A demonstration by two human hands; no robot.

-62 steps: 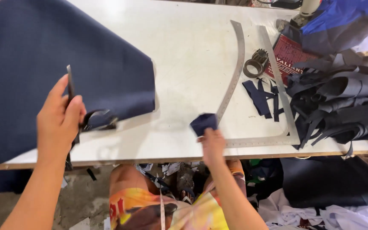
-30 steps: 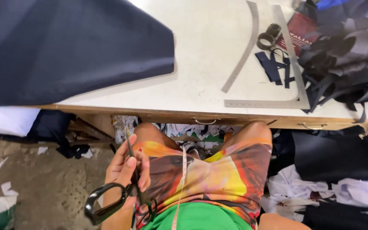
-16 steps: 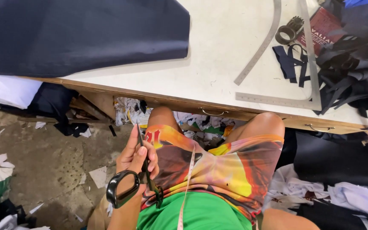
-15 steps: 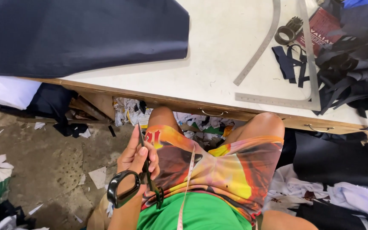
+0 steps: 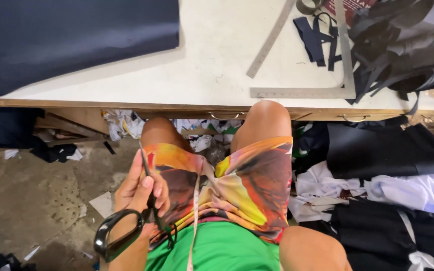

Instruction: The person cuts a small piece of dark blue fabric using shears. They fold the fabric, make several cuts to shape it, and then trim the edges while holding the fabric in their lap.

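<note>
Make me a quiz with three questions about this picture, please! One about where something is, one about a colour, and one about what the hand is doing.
1. Where does the metal L-shaped ruler lie?
A. on the floor
B. on the white table
C. on the person's lap

2. What colour is the big cloth at the table's left end?
A. dark navy
B. yellow
C. pink

3. What is the left hand doing?
A. lying flat and empty on the table
B. holding the black-handled scissors beside the lap
C. pulling a drawer handle

Answers:
1 B, the ruler rests flat near the table's front edge.
2 A, the cloth looks deep blue, almost black.
3 B, the fingers wrap the scissors, blades pointing up toward the table.
</note>
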